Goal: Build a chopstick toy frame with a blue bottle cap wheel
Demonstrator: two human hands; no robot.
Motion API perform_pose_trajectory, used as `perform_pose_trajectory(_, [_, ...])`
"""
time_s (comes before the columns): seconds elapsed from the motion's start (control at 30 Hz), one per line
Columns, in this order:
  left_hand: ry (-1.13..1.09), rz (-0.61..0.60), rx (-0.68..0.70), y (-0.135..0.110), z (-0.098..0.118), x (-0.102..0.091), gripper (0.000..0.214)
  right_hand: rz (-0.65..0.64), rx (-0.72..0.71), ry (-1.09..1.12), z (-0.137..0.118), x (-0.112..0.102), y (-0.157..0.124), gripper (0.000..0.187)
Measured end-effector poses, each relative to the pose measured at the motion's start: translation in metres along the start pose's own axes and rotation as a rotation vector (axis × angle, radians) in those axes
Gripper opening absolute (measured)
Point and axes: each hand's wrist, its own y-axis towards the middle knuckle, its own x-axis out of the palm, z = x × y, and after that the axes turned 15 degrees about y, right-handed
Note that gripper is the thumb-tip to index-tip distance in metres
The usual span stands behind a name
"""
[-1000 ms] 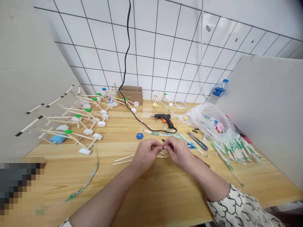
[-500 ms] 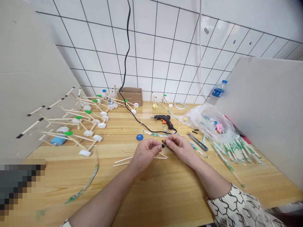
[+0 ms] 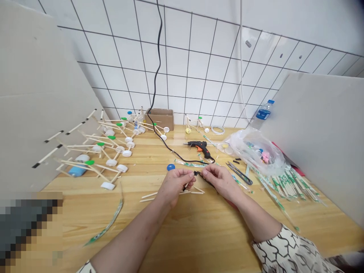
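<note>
Near pale sticks (image 3: 197, 192), the left hand (image 3: 174, 185) pinches a black piece (image 3: 196, 173), the right hand (image 3: 218, 179) a dark item (image 3: 209, 183), each grip closed.

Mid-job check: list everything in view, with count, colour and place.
Stick models: several, pale with green caps, left and back
Cardboard box: one, brown, back
Glue gun: one, black and orange, centre
Black cord: one, black, wall to glue gun
White cord: one, white, wall
Ring: one, white, back
Round cap: one, blue, beyond left hand
Bottle: one, clear and blue, back right
Plastic bag: one, whitish, right
Wrapped sticks: many, pale and green, right
Snips: one, grey, right
Loose sticks: several, pale, near left hand
Panels: two, off-white, both sides
Table: one, wood-coloured, below everything
Black piece: one, black, left fingertips
Left hand: one, bare, centre
Right hand: one, bare, centre
</note>
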Motion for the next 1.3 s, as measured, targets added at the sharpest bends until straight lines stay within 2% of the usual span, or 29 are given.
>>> perform_pose_trajectory(0.1, [-0.030, 0.012, 0.003, 0.001, -0.001, 0.000, 0.028, 0.023, -0.006, -0.021, 0.003, 0.000, 0.001, 0.029])
perform_pose_trajectory(0.3, [-0.033, -0.017, 0.034, 0.000, -0.002, 0.001, 0.030, -0.011, -0.056, -0.044, 0.003, 0.005, 0.002, 0.030])
perform_pose_trajectory(0.63, [0.075, -0.081, 0.104, 0.001, -0.007, 0.002, 0.028, -0.007, -0.052, 0.008, 0.009, 0.010, 0.003, 0.021])
perform_pose_trajectory(1.0, [0.150, -0.127, 0.076, 0.001, -0.008, 0.003, 0.030, 0.006, -0.118, 0.068, 0.007, 0.009, 0.000, 0.012])
perform_pose_trajectory(1.3, [0.167, -0.186, 0.093, -0.001, -0.005, 0.001, 0.027, -0.022, -0.031, 0.157, 0.003, 0.007, -0.001, 0.013])
